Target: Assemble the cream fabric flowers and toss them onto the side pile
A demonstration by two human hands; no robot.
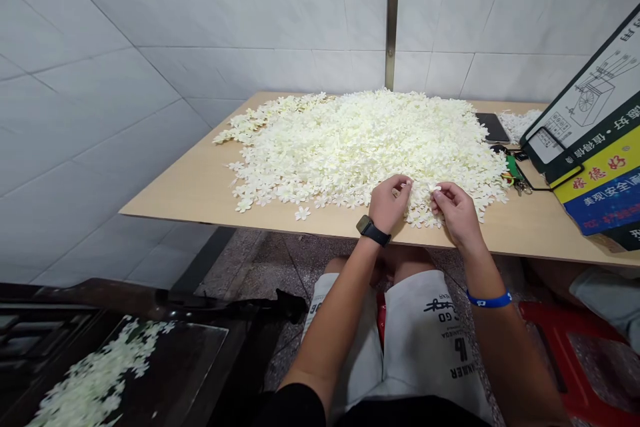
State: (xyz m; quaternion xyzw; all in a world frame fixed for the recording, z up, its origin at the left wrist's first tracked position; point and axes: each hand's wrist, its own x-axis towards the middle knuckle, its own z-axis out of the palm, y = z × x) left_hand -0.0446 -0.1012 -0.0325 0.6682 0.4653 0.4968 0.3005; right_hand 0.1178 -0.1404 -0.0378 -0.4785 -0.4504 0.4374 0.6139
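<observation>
A broad heap of small white artificial flowers [340, 140] covers the middle of the wooden table [175, 180]. At the heap's near edge, my right hand [457, 217] pinches a white flower [434, 189] between thumb and forefinger. My left hand [389, 205], with a black watch [373, 230] at the wrist, is a short way to its left. Its thumb and forefinger are pressed together; whatever lies between the tips is too small to make out. One loose flower [302, 213] lies by the table's front edge.
A printed cardboard box [600, 147] stands at the right, near keys [523, 185] and a dark phone [493, 127]. White pieces [520, 123] lie behind them. Flower sprays [100, 373] rest on a dark chair at lower left. A red stool [590, 360] and someone's leg are at right.
</observation>
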